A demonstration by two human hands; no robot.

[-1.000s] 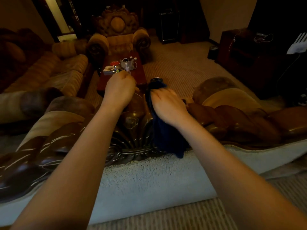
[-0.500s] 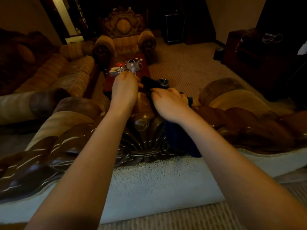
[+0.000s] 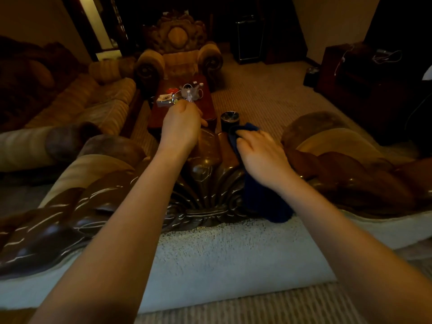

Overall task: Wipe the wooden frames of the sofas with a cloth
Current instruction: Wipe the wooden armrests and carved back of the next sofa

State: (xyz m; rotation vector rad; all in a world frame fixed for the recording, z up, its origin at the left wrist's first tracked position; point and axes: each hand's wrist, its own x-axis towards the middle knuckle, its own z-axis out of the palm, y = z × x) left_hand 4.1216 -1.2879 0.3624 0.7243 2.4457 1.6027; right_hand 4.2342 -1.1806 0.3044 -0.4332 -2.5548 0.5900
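Both forearms reach up from the bottom of the frame to the carved wooden frame point(image 3: 201, 183) at the centre. The right hand point(image 3: 261, 155), palm down with fingers curled, holds a dark blue cloth point(image 3: 261, 202) against the crest; the cloth hangs down over the carving to the pale upholstery point(image 3: 222, 253). The left hand point(image 3: 181, 127) rests on the crest's top, fingers curled over the far edge. Beyond lie a low table point(image 3: 208, 108) and open carpet point(image 3: 268, 97) to the upper right.

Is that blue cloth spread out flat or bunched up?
Bunched up. The blue cloth is gathered under the right hand on the carved wooden frame, its loose end hanging down the sofa's back.
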